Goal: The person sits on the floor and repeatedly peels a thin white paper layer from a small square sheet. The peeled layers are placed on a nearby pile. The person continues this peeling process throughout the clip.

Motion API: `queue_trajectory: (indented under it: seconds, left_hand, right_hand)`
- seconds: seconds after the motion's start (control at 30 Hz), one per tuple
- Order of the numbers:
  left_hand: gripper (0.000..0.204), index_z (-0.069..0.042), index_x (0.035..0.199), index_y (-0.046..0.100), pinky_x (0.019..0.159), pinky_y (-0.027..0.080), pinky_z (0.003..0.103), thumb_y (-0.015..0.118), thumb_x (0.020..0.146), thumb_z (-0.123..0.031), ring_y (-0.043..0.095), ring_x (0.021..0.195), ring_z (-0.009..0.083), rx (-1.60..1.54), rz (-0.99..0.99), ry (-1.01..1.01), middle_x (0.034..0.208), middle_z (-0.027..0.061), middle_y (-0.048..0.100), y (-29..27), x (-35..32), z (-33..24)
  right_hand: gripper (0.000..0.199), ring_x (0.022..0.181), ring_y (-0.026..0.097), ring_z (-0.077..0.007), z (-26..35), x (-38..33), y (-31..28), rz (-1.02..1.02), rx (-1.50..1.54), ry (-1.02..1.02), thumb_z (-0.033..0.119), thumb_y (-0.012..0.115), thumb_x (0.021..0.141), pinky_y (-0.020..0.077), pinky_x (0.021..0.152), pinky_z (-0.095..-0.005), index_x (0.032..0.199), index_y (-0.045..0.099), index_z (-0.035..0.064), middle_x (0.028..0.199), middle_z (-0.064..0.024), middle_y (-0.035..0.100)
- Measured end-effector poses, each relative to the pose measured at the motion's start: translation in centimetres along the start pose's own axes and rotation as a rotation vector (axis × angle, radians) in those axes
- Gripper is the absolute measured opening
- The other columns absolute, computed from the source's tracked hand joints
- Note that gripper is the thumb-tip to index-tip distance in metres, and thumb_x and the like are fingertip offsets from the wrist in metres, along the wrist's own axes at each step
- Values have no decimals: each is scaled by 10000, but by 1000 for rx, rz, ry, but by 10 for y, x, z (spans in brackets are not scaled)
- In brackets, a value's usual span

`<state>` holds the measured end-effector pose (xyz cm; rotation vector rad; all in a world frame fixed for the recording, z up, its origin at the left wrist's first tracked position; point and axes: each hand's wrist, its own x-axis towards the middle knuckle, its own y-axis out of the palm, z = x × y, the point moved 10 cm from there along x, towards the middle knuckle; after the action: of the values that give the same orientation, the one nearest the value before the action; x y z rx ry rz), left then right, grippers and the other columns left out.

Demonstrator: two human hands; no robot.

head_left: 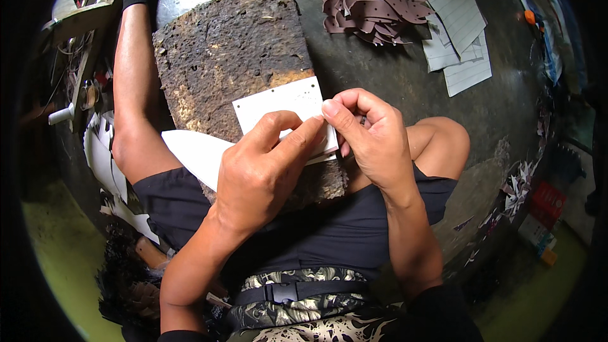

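Note:
A white rectangular card [278,101] with small dark holes lies on a rough, dark, worn board [221,50] across my lap. Bent over the card's lower part is my left hand [263,161], its fingers closed against it. The thumb and curled fingers of my right hand [372,134] pinch the card's right edge, close to the left fingertips. At the lower right, more than one layer of white sheet shows under my fingers. A white pointed piece [197,149] sticks out to the left from beneath my left hand. The fingertips hide part of the card.
Brown dotted strips [373,3] are heaped on the dark floor at the far right, beside lined white sheets [459,19]. White offcuts [104,155] lie left of my leg. A wooden frame [82,69] stands at the far left. Scraps [519,183] and a red box [548,204] are at right.

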<state>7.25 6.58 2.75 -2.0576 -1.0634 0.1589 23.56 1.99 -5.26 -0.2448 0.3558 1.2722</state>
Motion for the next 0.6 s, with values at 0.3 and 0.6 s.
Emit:
queue_trajectory:
  seconds: [0.3, 0.6]
  left_hand:
    - [384, -51, 1367, 827, 646, 623, 383, 870, 986, -79, 764, 768, 227, 2, 55, 52, 1108, 89, 722, 1, 2, -5]
    - [364, -11, 1351, 821, 673, 636, 391, 868, 998, -88, 780, 793, 250, 10, 94, 34, 1114, 108, 719, 4, 5, -7]
  right_hand:
    - [252, 677, 551, 10, -17, 3, 3, 15, 150, 67, 277, 805, 1140, 460, 559, -199, 1102, 812, 28, 840, 62, 688]
    - [301, 757, 554, -28, -15, 1, 5, -25, 38, -14, 297, 725, 1193, 483, 658, -244, 1124, 737, 5, 855, 41, 666]
